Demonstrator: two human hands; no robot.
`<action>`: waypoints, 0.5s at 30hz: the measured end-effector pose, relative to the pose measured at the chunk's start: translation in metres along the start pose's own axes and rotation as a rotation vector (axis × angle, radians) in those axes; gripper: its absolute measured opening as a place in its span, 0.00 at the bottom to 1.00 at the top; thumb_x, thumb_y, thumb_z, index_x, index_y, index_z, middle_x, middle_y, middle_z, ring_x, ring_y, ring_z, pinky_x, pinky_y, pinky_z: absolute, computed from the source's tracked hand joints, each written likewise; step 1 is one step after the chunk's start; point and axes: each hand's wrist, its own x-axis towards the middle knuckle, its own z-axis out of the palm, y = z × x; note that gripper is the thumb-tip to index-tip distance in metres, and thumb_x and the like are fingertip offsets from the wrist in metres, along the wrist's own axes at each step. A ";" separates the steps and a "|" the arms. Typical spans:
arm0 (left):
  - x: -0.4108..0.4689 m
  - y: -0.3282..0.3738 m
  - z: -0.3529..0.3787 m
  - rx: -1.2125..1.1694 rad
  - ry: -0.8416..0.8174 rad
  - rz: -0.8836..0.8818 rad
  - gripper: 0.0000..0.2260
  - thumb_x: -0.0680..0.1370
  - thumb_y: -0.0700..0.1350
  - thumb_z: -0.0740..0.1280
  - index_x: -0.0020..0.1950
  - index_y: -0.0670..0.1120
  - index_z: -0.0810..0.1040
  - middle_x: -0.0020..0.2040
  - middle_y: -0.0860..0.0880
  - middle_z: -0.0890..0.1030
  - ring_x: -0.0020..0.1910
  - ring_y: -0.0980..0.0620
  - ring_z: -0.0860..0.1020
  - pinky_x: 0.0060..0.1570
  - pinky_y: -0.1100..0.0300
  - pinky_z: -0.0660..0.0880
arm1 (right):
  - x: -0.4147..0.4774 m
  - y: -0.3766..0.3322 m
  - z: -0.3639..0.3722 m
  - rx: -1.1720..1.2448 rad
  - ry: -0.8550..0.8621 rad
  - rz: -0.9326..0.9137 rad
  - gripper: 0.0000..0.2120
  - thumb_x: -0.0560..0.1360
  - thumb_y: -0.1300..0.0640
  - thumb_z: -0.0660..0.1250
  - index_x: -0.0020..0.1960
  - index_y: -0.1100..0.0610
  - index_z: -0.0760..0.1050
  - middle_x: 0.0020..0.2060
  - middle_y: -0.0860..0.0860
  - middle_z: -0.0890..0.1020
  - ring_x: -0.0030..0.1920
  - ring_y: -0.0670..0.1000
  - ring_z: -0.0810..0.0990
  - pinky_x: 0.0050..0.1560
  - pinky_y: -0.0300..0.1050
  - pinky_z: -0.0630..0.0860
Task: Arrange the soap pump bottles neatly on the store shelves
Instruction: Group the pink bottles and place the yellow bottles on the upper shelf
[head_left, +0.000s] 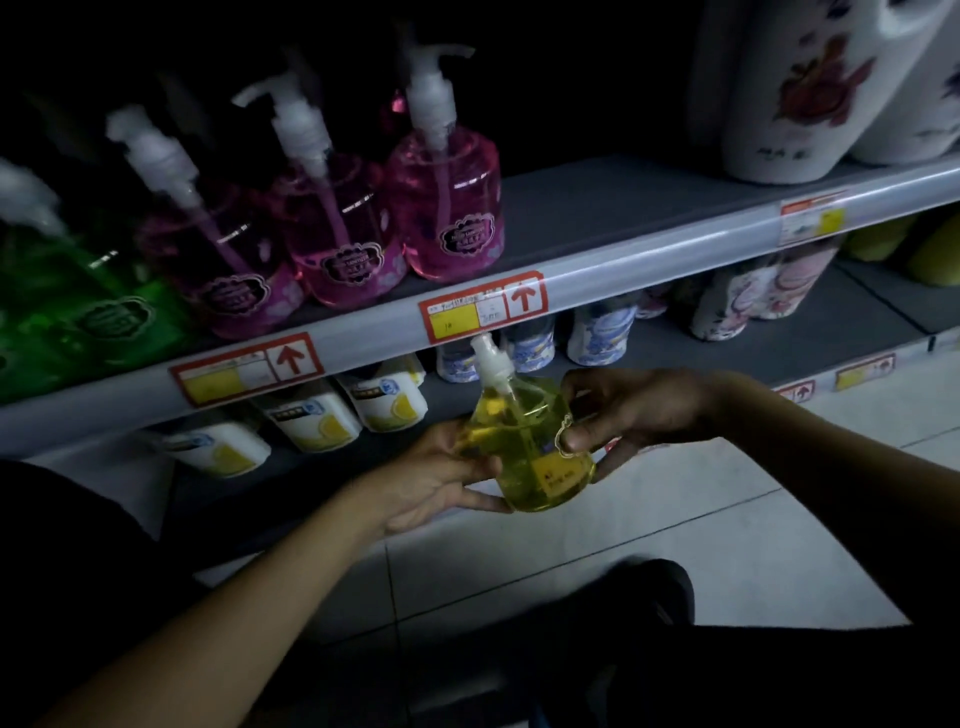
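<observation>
While both hands, left hand (436, 480) and right hand (631, 415), gripped the yellow bottle (524, 452) below the upper shelf (597, 218) (placing pending), its bare stretch beside the pink bottles (363, 218) seemingly awaited it.

The grey metal upper shelf (597, 208) bears clear pink pump bottles (447, 208), a green pump bottle (78, 312) and white flowered jugs (810, 93); the grey lower shelf (831, 332), white lemon-labelled containers (311, 421).

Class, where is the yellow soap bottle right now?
The yellow bottle is low centre in the head view, held between left hand and right hand, before the lower shelf.
</observation>
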 end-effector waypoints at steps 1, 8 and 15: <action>-0.008 0.006 0.007 -0.004 -0.025 0.022 0.34 0.65 0.42 0.79 0.68 0.38 0.70 0.65 0.37 0.76 0.63 0.39 0.76 0.55 0.39 0.76 | -0.009 -0.006 -0.001 -0.008 -0.022 -0.012 0.27 0.67 0.64 0.75 0.62 0.64 0.67 0.60 0.62 0.78 0.56 0.60 0.81 0.53 0.55 0.81; -0.056 0.054 0.051 0.064 0.062 0.189 0.32 0.61 0.44 0.81 0.62 0.39 0.76 0.56 0.37 0.81 0.54 0.38 0.80 0.48 0.44 0.79 | -0.057 -0.057 0.005 -0.229 -0.221 -0.180 0.33 0.69 0.66 0.73 0.71 0.57 0.67 0.63 0.58 0.78 0.59 0.62 0.80 0.54 0.55 0.80; -0.079 0.128 0.095 0.216 0.345 0.550 0.18 0.70 0.43 0.69 0.60 0.46 0.77 0.55 0.46 0.84 0.55 0.46 0.82 0.47 0.53 0.81 | -0.083 -0.103 0.012 -0.187 0.119 -0.520 0.22 0.65 0.54 0.75 0.58 0.50 0.77 0.45 0.46 0.83 0.43 0.47 0.81 0.38 0.41 0.78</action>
